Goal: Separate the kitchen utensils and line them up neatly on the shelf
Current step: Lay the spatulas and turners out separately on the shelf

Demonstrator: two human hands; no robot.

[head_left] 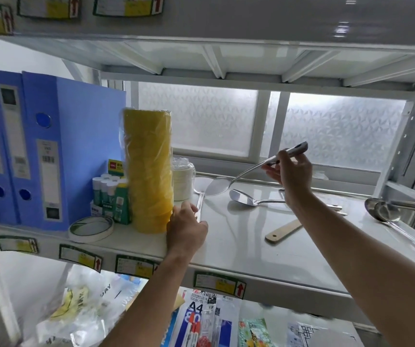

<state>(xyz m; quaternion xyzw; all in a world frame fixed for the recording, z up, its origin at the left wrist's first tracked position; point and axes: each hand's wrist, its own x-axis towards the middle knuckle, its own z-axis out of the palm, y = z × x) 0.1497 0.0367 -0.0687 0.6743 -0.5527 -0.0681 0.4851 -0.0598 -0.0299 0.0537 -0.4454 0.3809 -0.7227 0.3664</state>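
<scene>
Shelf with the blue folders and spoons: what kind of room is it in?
Probably a storeroom for office supplies: a labelled metal shelf, blue binders, a stack of yellow tape rolls and A4 paper packs below.

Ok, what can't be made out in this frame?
Head view only.
Wooden handle: the rest runs behind the right forearm.
Ladles: handles cut off by the right edge; number unclear.
Left hand: its fingers cover the thin metal handle, so the grip is unclear.
Shelf labels: print too blurred to read.
</scene>
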